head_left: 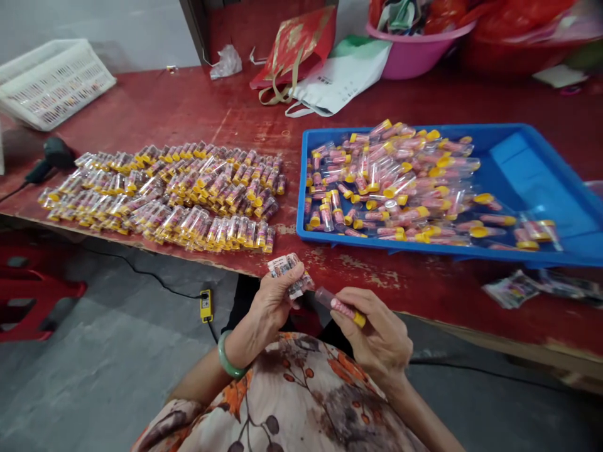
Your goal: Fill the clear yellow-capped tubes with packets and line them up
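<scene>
My left hand (276,292) is closed on a small stack of printed plastic sleeves (288,271), thumb on top. Between the thumb and fingers of my right hand (379,329) is a clear tube with a yellow cap (343,306) and pink contents, its clear end tilted toward the sleeves but apart from them. Loose tubes of the same kind (400,182) lie heaped in a blue tray (541,188) on the right. On the left, many tubes in printed wrapping (188,188) lie in rough rows on the red table (188,107).
A hair dryer or heat gun (54,154) lies left of the wrapped tubes, near a white basket (56,81). Bags (348,72) and a pink basin (419,47) stand at the back. More flat sleeves (511,289) lie at the right front edge. A yellow power socket (206,306) hangs below.
</scene>
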The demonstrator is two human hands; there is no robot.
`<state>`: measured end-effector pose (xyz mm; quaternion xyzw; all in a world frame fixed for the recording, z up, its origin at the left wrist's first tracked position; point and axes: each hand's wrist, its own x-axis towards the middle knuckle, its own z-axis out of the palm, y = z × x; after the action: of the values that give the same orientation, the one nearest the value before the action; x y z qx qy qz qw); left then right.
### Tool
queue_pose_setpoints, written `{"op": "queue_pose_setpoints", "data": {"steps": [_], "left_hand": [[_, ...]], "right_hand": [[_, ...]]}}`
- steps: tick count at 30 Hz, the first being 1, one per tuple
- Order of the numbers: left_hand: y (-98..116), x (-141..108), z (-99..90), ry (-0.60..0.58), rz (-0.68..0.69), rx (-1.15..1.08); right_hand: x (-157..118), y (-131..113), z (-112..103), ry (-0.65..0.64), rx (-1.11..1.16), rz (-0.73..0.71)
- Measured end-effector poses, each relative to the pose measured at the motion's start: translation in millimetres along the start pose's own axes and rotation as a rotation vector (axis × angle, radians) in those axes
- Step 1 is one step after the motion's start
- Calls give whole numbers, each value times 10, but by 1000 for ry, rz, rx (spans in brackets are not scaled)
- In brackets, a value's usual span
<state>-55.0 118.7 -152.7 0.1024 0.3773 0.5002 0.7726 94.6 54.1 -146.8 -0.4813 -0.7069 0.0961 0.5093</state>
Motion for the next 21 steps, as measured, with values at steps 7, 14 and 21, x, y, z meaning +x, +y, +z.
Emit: {"op": "queue_pose_setpoints", "data": {"steps": [7,14,21], "left_hand": [[-12,-55,130,63,-74,-86],[-17,-95,163,82,-113,-152],[-42,-61,45,52,-171,-104]], "right_hand": [[-15,38,44,76,-83,-141],[-81,81,80,108,-361,-384],[-46,38,108,99,-215,-207]]}}
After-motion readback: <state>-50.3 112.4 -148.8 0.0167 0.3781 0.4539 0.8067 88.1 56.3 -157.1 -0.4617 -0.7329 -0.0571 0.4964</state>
